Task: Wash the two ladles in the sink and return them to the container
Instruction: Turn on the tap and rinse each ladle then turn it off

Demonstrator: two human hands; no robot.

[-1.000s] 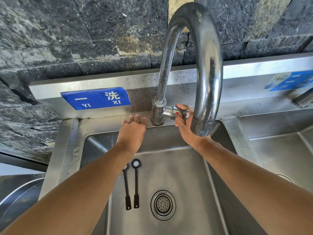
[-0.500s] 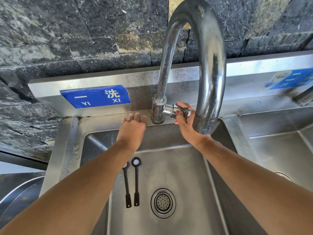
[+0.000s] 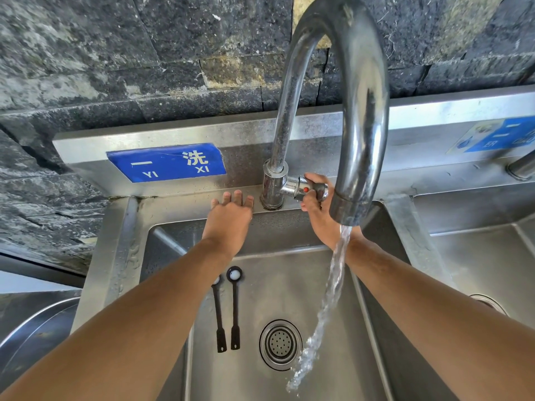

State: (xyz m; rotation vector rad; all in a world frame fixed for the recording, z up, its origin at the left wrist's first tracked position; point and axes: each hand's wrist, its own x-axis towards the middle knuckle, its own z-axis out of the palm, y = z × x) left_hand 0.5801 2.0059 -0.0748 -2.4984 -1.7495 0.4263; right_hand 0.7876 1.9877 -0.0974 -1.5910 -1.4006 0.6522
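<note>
Two small black ladles lie side by side on the floor of the steel sink (image 3: 324,285), bowls away from me: the left ladle (image 3: 219,319) is partly hidden under my left forearm, the right ladle (image 3: 235,311) shows whole. My left hand (image 3: 230,218) rests flat on the sink's back ledge, fingers straight. My right hand (image 3: 314,206) grips the tap handle (image 3: 307,188) with its red dot. Water (image 3: 327,299) streams from the spout of the tall curved faucet (image 3: 356,111) and lands right of the drain (image 3: 280,344).
A blue sign (image 3: 166,162) is fixed to the steel backsplash below a dark stone wall. A second basin (image 3: 492,264) lies to the right with another blue sign (image 3: 503,136). A round steel container rim (image 3: 34,322) shows at lower left.
Water now runs from the spout; none ran in the earlier frames. My right hand has stayed on the tap handle, and my left hand has stayed on the ledge.
</note>
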